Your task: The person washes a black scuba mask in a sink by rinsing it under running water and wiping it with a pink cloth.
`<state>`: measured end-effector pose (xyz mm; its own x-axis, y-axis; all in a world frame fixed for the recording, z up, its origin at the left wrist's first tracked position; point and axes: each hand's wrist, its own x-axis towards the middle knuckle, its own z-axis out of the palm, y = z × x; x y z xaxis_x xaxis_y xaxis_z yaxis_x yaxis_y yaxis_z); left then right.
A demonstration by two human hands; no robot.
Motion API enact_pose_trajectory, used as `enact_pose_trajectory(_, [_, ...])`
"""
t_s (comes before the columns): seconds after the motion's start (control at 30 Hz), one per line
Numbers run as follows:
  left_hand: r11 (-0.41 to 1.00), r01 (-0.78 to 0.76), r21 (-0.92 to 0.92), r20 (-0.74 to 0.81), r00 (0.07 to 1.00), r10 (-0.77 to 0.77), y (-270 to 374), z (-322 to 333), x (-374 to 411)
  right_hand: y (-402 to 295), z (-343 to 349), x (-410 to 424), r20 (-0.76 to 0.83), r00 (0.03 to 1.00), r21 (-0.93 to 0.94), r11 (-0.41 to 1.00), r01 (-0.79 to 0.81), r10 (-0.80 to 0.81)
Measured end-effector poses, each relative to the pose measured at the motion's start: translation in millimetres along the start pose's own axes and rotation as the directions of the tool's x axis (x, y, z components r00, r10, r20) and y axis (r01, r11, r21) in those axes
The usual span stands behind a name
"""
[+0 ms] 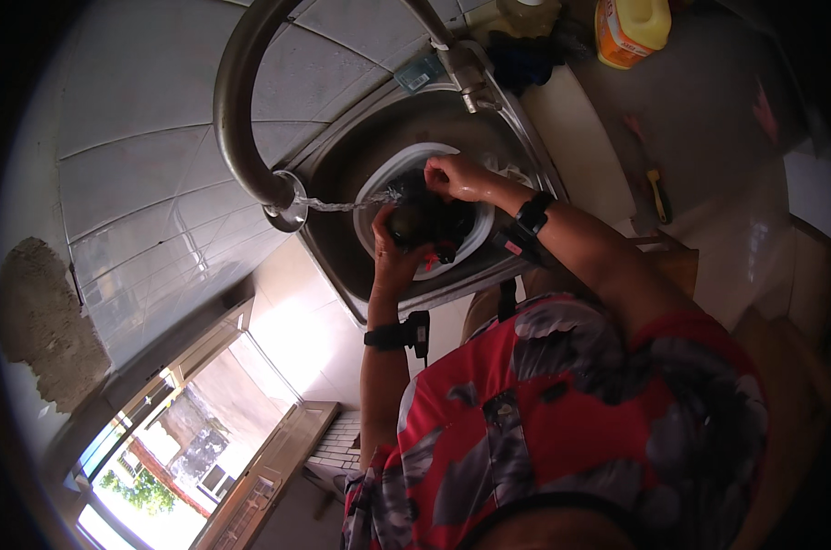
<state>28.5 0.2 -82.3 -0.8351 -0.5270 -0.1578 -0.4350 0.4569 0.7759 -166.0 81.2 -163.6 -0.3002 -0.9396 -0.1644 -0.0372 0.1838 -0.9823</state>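
Note:
Water runs from the curved metal faucet (pixel 251 158) onto dark, wet cloth-like items (pixel 415 206) in a white basin (pixel 366 199). The basin stands inside a stainless steel sink (pixel 336 161). My left hand (pixel 393 254) is at the basin's near left side, its fingers and thumb around a dark, rounded part of the items; a small red piece shows by the thumb. My right hand (pixel 453 177) is above the basin's far right part with its fingers curled in; whether it pinches any of the dark material cannot be made out.
A teal packet (pixel 419 74) lies at the sink's back rim beside a metal valve (pixel 469 75). On the counter to the right are a dark cloth (pixel 522 60), a yellow jug (pixel 632 31) and a yellow-handled tool (pixel 658 196). The tiled wall (pixel 161 158) borders the sink on the left.

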Motion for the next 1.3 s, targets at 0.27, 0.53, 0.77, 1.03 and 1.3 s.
enact_pose_trajectory(0.27, [0.985,0.034,-0.171,-0.079,0.996,-0.048,-0.2,9.4,-6.6,-48.6,33.8,5.5,-0.024,0.943,-0.025,0.943,0.332,-0.332])
enact_pose_trajectory(0.53, [0.987,0.012,-0.16,-0.113,0.993,-0.031,-6.1,11.4,-5.9,-23.7,37.9,50.0,0.034,0.896,-0.303,0.85,0.432,-0.443])
enact_pose_trajectory(0.77, [0.997,-0.038,-0.061,-0.173,0.985,0.027,-4.8,12.7,-8.3,-25.7,20.4,22.7,0.055,0.898,-0.095,0.893,0.44,-0.437])
enact_pose_trajectory(1.03, [0.997,-0.019,-0.073,-0.166,0.986,0.007,-10.1,13.6,-7.2,23.9,14.5,69.8,0.11,0.991,0.109,0.992,0.068,-0.08])
enact_pose_trajectory(1.3, [0.999,-0.037,-0.034,-0.166,0.986,0.031,-6.4,11.5,-3.3,16.4,2.5,60.0,0.162,0.984,0.081,0.995,0.066,-0.078])
